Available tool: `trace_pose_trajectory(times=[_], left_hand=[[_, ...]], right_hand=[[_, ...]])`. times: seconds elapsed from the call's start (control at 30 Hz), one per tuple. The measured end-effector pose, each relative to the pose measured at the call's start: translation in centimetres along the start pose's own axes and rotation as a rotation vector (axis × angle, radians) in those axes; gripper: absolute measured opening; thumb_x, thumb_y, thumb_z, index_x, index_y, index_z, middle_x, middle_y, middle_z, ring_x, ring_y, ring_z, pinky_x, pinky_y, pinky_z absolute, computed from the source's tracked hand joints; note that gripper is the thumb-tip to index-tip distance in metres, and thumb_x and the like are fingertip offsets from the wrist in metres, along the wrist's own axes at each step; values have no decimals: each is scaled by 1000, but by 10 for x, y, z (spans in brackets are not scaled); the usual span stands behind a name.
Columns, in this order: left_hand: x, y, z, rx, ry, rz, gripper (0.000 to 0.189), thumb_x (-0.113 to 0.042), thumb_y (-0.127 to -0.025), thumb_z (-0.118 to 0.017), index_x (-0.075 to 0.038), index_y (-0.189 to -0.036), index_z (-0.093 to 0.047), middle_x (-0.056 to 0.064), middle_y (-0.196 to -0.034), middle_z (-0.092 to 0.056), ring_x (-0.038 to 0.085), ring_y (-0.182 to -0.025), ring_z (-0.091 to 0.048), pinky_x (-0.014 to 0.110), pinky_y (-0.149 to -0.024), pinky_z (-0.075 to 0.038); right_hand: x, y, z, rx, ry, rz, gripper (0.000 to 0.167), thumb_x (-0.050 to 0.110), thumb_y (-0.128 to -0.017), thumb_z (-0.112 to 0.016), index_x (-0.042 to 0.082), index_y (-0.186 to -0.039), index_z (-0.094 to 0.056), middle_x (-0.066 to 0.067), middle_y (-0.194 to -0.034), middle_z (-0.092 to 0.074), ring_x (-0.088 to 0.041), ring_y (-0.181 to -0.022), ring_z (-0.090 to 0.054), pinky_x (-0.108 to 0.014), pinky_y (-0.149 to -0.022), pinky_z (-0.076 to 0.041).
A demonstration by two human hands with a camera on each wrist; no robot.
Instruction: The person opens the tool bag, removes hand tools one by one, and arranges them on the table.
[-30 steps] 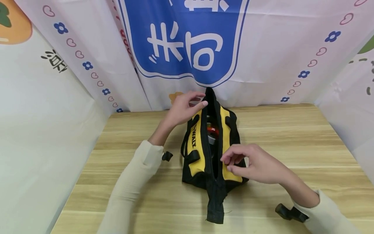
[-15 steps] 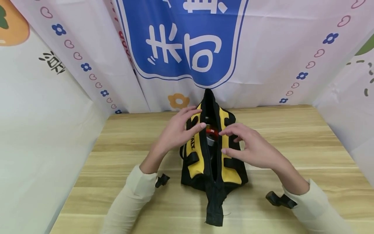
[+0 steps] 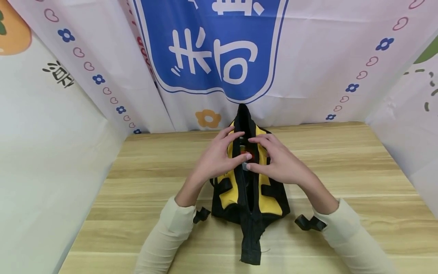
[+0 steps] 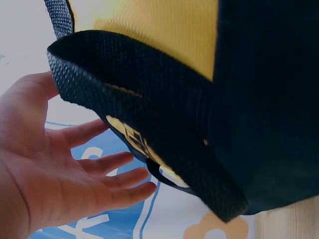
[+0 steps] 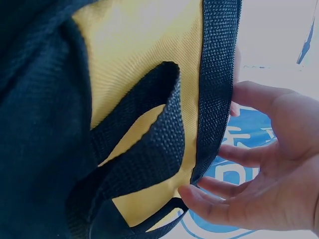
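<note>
"Start with the head view. Where's the bag?"

"The black-and-yellow bag (image 3: pixel 242 198) stands on the tabletop (image 3: pixel 143 190), under and between the left hand (image 3: pixel 216 159) and the right hand (image 3: pixel 283 163). Its mouth gapes between the two sets of fingertips, and a black end tab (image 3: pixel 251 243) trails out on the near side of both hands."

"Are they holding anything?"

"Not that I can see. Both have loose, parted fingers over the mouth. A red item (image 3: pixel 253 153) and a grey item (image 3: pixel 244 167) show inside, beneath the thumbs; I can't tell what either is."

"What worries you there?"

"The thumbs nearly meet over a narrow slot. If both hands dipped in together they could jam against each other, and the soft sides could fold inward and cover the contents."

"And the left wrist view?"

"The left hand is spread and free, beyond a black handle loop (image 4: pixel 194 172). A finger catching that loop could drag the bag or tip it over."

"Right wrist?"

"The right hand's fingers are gently bent along the zip edge (image 5: pixel 215 79), not gripping it. Whether the tips touch it, I can't be sure. A second handle loop (image 5: pixel 144 159) sticks out beside that hand, so it's another snag; uneven pressure on the edge might pull the mouth askew."
</note>
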State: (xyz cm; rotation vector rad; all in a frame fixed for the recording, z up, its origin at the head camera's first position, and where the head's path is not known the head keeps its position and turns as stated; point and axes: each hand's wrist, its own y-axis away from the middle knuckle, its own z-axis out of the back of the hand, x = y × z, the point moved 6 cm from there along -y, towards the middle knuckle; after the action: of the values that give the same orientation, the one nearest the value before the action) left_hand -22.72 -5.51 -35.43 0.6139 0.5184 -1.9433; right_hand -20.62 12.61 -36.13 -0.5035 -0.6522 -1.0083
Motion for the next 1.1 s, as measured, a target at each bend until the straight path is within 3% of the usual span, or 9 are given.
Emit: trace_pose_trajectory(times=[0.1,0.23,0.5,0.73,0.8,0.87,0.97,1.03,1.1], left_hand=[[1,1,-2,17,-2,14,71,-48,-97,-78,-19,-158,-55,13,-177,-30,40,-160,-37,65,-126,-39],[5,5,1,25,23,20,64,-41,-99,-77,-18,-156,-58,16,-175,-32,42,-158,-39,65,-125,-40],[12,18,19,-6,51,-22,56,-29,-99,-76,-15,-152,-61,13,-159,-56,36,-145,-56,60,-120,-48],[24,30,31,-7,36,6,48,-23,-101,-74,-14,-147,-64,10,-153,-63,37,-137,-63,59,-114,-53],[27,34,33,-3,26,0,47,-22,-101,-73,-14,-147,-64,10,-152,-64,37,-135,-64,59,-112,-55],[29,37,36,-1,17,-22,45,-20,-102,-72,-13,-145,-65,10,-150,-65,37,-135,-65,58,-111,-56],[31,41,39,1,9,-48,42,-17,-102,-71,-11,-143,-67,10,-149,-66,34,-135,-65,56,-110,-57],[33,42,40,3,9,-50,42,-15,-102,-70,-10,-144,-67,10,-151,-66,33,-135,-65,55,-109,-57],[36,42,42,5,17,-30,44,-16,-102,-71,-10,-146,-66,10,-153,-64,34,-132,-67,51,-102,-61]], right_hand=[[1,-2,-2,11,5,-4,71,32,-97,-79,9,-158,-50,-18,-163,-40,-39,-139,-52,-63,-110,-52],[1,0,-2,19,15,-17,68,24,-97,-77,7,-157,-51,-19,-165,-39,-37,-126,-60,-55,-100,-59],[-6,9,7,-1,29,-68,68,15,-95,-74,5,-158,-50,-20,-162,-45,-32,-112,-64,-48,-91,-65],[-15,18,13,-17,71,-91,70,9,-93,-73,4,-158,-48,-20,-161,-48,-40,-133,-56,-67,-112,-51],[-17,20,13,-21,75,-95,70,8,-93,-72,4,-159,-47,-19,-161,-49,-37,-121,-62,-61,-102,-58],[-21,23,14,-21,67,-103,70,6,-93,-71,5,-159,-47,-19,-161,-49,-31,-97,-67,-48,-85,-63],[-25,27,15,-19,41,-110,69,3,-94,-69,5,-159,-47,-19,-161,-48,-20,-66,-59,-32,-60,-55],[-27,29,18,-15,18,-111,69,1,-94,-69,5,-159,-46,-20,-161,-48,-17,-64,-61,-28,-57,-54],[-28,31,21,-14,1,-113,69,0,-94,-68,5,-159,-46,-21,-162,-48,-27,-82,-73,-30,-65,-61]])
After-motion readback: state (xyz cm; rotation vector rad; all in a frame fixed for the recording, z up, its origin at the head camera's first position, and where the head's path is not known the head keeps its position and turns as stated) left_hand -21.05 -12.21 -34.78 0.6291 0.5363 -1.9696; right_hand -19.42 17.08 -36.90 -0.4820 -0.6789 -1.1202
